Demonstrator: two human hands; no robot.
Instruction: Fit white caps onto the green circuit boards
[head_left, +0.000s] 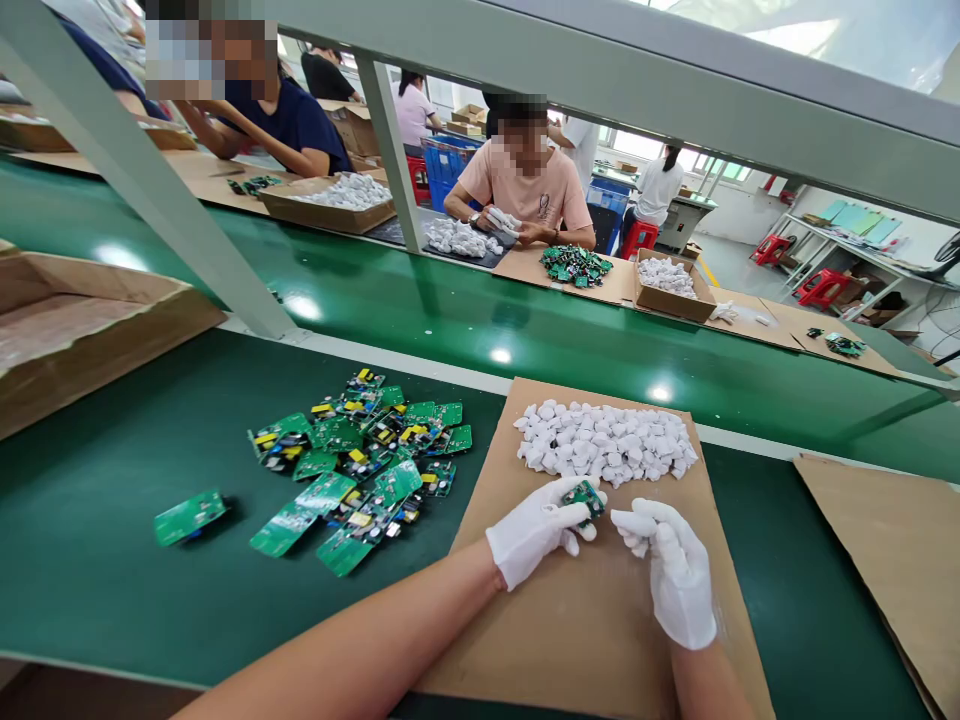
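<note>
My left hand point(536, 530), in a white glove, grips a small green circuit board point(583, 498) between thumb and fingers. Just to its right, my right hand point(671, 565), gloved in white too, has its thumb and fingers closed in a pinch. Whether something white sits in that pinch I cannot make out against the glove. Both hands are over a brown cardboard sheet point(592, 620). Beyond them on the sheet lies a heap of small white pieces point(604, 440). To the left, a loose pile of green circuit boards point(367, 450) with yellow and black components spreads over the green bench.
One circuit board point(190, 517) lies apart at left. An open cardboard box point(97, 330) stands at far left, another cardboard sheet point(892, 560) at right. A metal frame post point(150, 170) slants down on the left. Across the green belt point(450, 320), a person point(525, 195) handles white pieces.
</note>
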